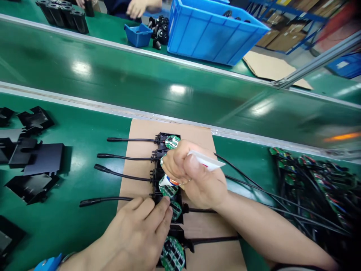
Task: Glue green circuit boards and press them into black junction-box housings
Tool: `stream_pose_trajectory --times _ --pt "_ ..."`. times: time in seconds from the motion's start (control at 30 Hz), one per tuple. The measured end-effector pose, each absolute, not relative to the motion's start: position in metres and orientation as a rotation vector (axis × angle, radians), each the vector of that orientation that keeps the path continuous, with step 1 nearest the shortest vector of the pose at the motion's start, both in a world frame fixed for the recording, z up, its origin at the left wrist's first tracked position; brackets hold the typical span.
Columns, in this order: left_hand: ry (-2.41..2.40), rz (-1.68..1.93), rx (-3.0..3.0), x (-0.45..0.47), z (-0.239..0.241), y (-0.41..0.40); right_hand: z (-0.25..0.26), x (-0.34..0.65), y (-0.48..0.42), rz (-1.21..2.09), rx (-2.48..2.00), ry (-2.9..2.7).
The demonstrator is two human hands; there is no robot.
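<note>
Several black housings (177,229) stand in a row on a cardboard sheet (197,220), with round green circuit boards (173,253) in them. Black cables come out on both sides. My right hand (194,169) is closed around a white glue tube (207,161), its nozzle slanting down and left over a circuit board (169,191) in the middle of the row. Lower down, my left hand (141,226) lies over the left side of one housing, fingertips at the edge of its board (176,210); its thumb is hidden.
Bent black metal parts (45,156) lie on the left. A pile of wired circuit boards (304,180) sits at the right. Beyond the metal rail (107,107) are a big blue crate (214,34), a small blue bin (138,35), black cylinders (63,15) and another person's hands (138,7).
</note>
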State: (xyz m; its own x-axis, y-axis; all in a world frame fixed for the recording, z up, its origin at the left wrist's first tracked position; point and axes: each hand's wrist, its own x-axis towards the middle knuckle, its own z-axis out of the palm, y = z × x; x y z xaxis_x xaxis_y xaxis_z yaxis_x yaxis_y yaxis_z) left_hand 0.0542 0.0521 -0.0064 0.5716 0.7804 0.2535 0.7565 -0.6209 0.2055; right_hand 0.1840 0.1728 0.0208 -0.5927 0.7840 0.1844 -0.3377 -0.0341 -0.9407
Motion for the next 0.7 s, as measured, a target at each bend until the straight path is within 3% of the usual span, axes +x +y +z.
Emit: stream_pose_trajectory --times 0.7 --pt "1.305 0.463 2.701 0.053 -0.008 0.051 0.035 0.212 0.164 1.748 -0.561 -1.494"
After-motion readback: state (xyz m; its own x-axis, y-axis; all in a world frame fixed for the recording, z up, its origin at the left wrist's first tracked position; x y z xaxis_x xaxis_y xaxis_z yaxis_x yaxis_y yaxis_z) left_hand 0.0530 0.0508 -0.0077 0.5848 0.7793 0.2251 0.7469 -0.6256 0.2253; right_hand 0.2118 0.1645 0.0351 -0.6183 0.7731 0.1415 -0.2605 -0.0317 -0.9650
